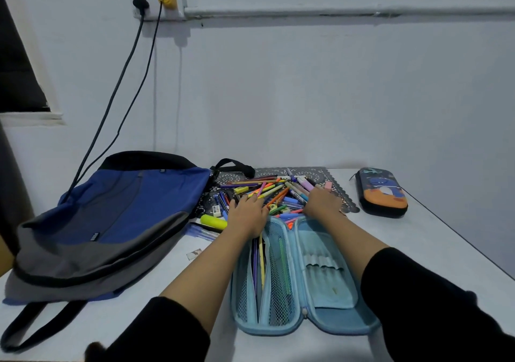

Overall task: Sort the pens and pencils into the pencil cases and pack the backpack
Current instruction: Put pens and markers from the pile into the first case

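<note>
A pile of coloured pens and pencils (267,191) lies on a dark patterned mat (312,173) at the table's middle. In front of it a light blue pencil case (320,286) lies open flat, with a few pencils in its left mesh pocket. My left hand (246,215) rests on the pile's left side, fingers spread over the pens. My right hand (322,204) lies on the pile's right side, fingers reaching into it. Whether either hand holds a pen is hidden. A dark closed pencil case (381,194) with an orange and blue print sits at the right. The blue and grey backpack (111,222) lies flat at the left.
A yellow highlighter (213,221) and some blue pens (200,232) lie between the backpack and the open case. Two black cables (119,88) hang from a wall socket down onto the backpack. The white table (418,239) ends at an edge on the right.
</note>
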